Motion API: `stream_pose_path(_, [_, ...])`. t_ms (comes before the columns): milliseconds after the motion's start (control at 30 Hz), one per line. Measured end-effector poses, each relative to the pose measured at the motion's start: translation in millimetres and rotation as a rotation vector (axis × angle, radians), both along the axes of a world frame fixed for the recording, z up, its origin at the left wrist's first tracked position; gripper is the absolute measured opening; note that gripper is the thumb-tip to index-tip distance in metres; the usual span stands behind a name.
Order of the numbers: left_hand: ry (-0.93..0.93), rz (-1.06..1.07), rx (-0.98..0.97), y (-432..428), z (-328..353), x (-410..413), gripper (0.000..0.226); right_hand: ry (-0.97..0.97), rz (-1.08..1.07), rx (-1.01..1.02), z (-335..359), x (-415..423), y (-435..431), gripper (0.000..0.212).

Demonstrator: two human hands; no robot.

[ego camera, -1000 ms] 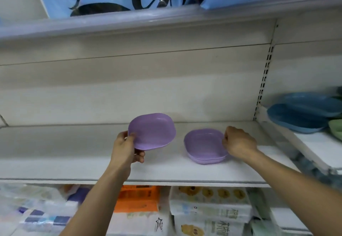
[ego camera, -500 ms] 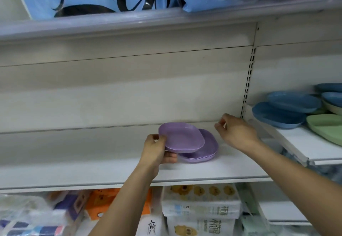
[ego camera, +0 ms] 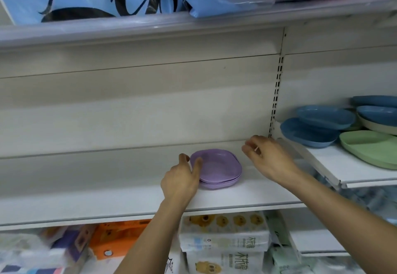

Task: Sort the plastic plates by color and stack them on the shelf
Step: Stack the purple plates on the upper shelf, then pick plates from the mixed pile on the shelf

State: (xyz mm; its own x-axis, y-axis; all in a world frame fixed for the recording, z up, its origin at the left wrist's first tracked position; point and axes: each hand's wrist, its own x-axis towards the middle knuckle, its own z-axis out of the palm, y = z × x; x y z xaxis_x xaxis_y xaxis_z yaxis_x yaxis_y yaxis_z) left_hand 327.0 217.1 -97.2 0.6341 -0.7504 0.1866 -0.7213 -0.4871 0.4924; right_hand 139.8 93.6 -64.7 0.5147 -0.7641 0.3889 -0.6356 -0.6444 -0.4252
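Your left hand [ego camera: 180, 179] is touching the left rim of the purple plate stack [ego camera: 219, 166] at the frame's centre with relaxed fingers. Your right hand [ego camera: 266, 157] is hovering beside the stack, loosely curled and holding nothing.

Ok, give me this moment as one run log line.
purple plates: nested on shelf | left hand: touching their left rim | right hand: clear of them, holding nothing | blue plates, green plate: right shelf
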Motion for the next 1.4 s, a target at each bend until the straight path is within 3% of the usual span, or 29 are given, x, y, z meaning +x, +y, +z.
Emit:
stream_pose_path(100, [-0.139, -0.033, 0.001, 7.2, 2.3, 0.2, 0.057, -0.021, -0.009, -0.033, 1.1, -7.7, 9.7, 0.037])
stream_pose_path(200, [-0.274, -0.137, -0.087, 12.7, 6.8, 2.8, 0.077, -0.017, -0.050, -0.124, 2.6, -19.8, 22.8, 0.041])
stream_pose_path(367, [-0.357, -0.305, -0.243, 17.2, 25.1, -13.9, 0.066, -0.028, -0.162, -0.250, -0.4, -49.6, 44.0, 0.049])
stream_pose_path(767, [-0.254, -0.601, -0.448, -31.5, 69.7, -172.9, 0.055, -0.040, -0.327, -0.342, 20.2, -212.4, 32.1, 0.043])
stream_pose_path(967, [-0.136, -0.572, -0.435, -74.6, 68.0, -236.9, 0.050, -0.010, -0.355, -0.258, 31.5, -298.2, -6.6, 0.025])
stream_pose_path(1133, [-0.030, -0.483, -0.382, -111.8, 78.3, -247.0, 0.044, 0.039, -0.359, -0.154, 55.7, -323.5, -58.3, 0.017])
stream_pose_path(1300, [0.091, -0.332, -0.248, -160.3, 100.6, -225.8, 0.040, 0.069, -0.450, -0.038, 82.4, -326.1, -114.2, 0.015])
stream_pose_path(1400, [0.065, -0.282, -0.105, -194.2, 106.4, -215.3, 0.041, 0.153, -0.540, -0.028, 91.7, -324.6, -139.7, 0.021])
